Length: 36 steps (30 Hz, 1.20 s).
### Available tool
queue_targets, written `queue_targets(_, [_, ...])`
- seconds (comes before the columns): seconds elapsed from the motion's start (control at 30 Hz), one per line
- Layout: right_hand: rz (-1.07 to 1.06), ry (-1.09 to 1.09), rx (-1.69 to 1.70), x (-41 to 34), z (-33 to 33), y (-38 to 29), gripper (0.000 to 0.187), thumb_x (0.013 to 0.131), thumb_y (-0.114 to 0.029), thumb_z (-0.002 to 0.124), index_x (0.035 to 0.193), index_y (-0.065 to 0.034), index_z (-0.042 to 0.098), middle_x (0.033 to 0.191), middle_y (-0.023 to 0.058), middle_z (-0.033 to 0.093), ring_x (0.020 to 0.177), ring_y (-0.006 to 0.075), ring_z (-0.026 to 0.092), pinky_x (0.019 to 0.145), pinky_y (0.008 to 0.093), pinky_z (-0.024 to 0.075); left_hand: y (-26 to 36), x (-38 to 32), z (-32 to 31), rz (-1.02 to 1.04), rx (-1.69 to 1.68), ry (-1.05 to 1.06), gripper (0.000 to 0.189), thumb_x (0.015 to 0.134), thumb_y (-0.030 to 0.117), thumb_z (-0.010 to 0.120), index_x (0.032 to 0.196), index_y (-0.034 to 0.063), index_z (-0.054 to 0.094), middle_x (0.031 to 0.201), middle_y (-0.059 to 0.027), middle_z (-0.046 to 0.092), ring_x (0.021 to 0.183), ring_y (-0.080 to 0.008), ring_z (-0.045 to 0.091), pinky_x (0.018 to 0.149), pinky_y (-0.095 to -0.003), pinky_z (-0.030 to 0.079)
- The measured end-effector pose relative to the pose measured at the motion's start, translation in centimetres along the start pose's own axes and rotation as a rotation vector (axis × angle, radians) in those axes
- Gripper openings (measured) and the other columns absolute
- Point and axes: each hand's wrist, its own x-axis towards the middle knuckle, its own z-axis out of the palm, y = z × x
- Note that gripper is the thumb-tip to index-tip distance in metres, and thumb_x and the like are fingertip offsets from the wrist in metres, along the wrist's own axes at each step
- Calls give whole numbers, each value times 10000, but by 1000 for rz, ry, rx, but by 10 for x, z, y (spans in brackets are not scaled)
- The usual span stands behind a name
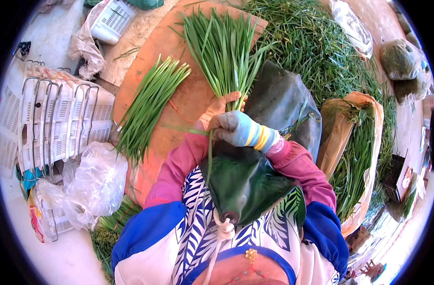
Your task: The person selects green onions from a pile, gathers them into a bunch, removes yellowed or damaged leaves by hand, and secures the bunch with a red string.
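My left hand (217, 107) is wrapped around the lower stems of a bunch of long green leaves (222, 53), which look like garlic chives. The leaves fan out away from me over an orange-brown board (177, 89). My right hand (233, 127), in a knitted blue and yellow glove with grey fingers, is closed just below the left one. Loose leaf blades (209, 156) hang from its fingers, one end blurred. Left of my hands, another pile of chives (151, 110) lies on the board, its pale cut ends pointing away. The stem ends of the held bunch are hidden.
A large heap of loose green leaves (309, 46) spreads at upper right. A dark plastic sheet (284, 103) and a lined container of chives (356, 167) lie to the right. At left are stacked white plastic crates (67, 117), a clear bag (95, 185) and tied bunches (120, 213).
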Motion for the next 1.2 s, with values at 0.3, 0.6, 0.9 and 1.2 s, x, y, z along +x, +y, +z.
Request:
queue_targets(0.3, [-299, 551, 704, -9, -59, -40, 348, 821, -302, 569, 1057, -58, 495, 956, 92, 567, 734, 159, 555, 597, 269, 460, -8, 9, -1, 154, -320, 29, 287, 761, 154, 645, 960, -34, 559, 771, -106, 618, 663, -186, 610, 583, -326, 538])
queue_targets(0.6, [77, 487, -712, -14, -40, -11, 1054, 515, -396, 791, 1349, -75, 232, 1226, 211, 428, 1145, 356, 414, 942, 419, 358, 5, -4, 9, 195, -357, -347, 338, 773, 169, 631, 1032, -27, 536, 886, -137, 620, 718, -220, 615, 641, -332, 535])
queue_targets(0.9, [222, 481, -758, 1, -31, 20, 973, 524, -372, 776, 1308, -61, 289, 1219, 197, 440, 1115, 363, 431, 913, 403, 378, -14, -2, 0, 475, -160, -307, 413, 833, 172, 546, 1210, 44, 437, 1122, -110, 523, 1059, -215, 497, 903, -338, 423])
queue_targets(1.2, [-140, 714, -336, -5, -47, 16, 729, 638, -237, 747, 1242, -26, 397, 1149, 165, 518, 996, 284, 543, 852, 376, 436, 0, -30, 14, 728, 861, -6, 275, 807, 79, 552, 1069, -4, 542, 901, -67, 592, 768, -160, 578, 673, -254, 484])
